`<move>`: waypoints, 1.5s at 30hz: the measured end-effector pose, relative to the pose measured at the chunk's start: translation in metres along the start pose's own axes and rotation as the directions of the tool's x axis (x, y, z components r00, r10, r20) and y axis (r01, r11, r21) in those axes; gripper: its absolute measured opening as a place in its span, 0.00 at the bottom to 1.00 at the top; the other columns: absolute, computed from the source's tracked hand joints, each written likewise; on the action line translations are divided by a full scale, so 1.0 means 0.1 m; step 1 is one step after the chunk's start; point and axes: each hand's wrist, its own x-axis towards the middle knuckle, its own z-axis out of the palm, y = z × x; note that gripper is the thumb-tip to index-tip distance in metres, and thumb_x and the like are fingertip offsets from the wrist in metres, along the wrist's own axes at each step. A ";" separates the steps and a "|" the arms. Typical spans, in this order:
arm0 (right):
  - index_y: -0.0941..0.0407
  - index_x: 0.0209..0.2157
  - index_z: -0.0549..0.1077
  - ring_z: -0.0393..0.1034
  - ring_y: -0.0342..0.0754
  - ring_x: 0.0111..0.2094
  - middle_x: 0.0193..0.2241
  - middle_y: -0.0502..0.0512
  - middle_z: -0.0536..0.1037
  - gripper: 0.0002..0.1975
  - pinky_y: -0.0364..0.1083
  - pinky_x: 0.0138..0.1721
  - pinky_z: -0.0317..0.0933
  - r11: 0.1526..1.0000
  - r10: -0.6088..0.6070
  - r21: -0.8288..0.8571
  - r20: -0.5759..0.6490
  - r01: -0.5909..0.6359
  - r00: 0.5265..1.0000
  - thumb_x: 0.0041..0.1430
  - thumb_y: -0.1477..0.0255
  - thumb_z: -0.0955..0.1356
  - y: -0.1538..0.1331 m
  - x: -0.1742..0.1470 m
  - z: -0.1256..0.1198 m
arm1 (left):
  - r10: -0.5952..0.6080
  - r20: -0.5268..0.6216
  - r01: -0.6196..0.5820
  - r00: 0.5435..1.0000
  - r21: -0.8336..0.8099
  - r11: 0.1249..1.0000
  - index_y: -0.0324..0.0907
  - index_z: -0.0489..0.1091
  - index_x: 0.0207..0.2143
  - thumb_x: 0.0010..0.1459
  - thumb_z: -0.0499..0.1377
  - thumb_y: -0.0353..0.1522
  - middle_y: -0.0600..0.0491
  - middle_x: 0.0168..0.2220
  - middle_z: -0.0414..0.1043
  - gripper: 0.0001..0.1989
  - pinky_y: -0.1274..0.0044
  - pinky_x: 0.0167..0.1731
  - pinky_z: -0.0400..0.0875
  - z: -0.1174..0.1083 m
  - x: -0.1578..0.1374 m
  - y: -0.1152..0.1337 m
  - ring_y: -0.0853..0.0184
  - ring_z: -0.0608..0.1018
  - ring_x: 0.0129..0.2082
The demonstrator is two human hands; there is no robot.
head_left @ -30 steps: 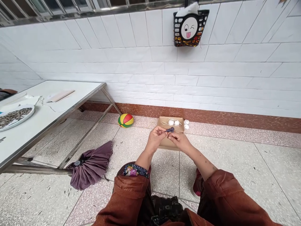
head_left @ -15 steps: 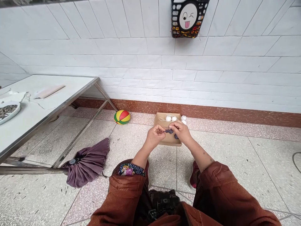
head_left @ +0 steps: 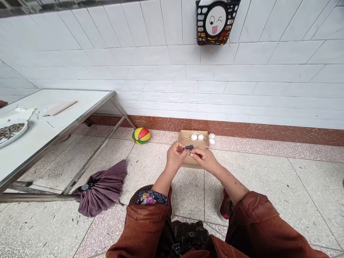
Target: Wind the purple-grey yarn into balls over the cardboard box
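Left hand [head_left: 176, 156] is pinched on the dark purple yarn bundle [head_left: 189, 147] – best kept lightly steadied – while the right hand [head_left: 204, 158], fingertips pressed together, is held beside it

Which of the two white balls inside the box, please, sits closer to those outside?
In this view, the right white ball; the left one sits farther away.

Open floor [head_left: 258, 182] right — table [head_left: 40, 136] left.

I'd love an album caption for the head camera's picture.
Left hand holds a small dark bundle, right hand close beside it, above a cardboard box with white balls.
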 end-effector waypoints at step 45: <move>0.53 0.35 0.76 0.71 0.49 0.35 0.31 0.54 0.76 0.08 0.47 0.40 0.64 0.996 0.044 -0.077 -0.101 -0.052 0.994 0.66 0.70 0.65 0.10 0.00 -0.15 | -0.034 0.197 0.033 0.980 0.007 0.999 0.41 0.73 0.31 0.46 0.64 0.26 0.55 0.29 0.74 0.07 0.78 0.31 0.66 0.06 -0.12 -0.05 0.71 0.73 0.28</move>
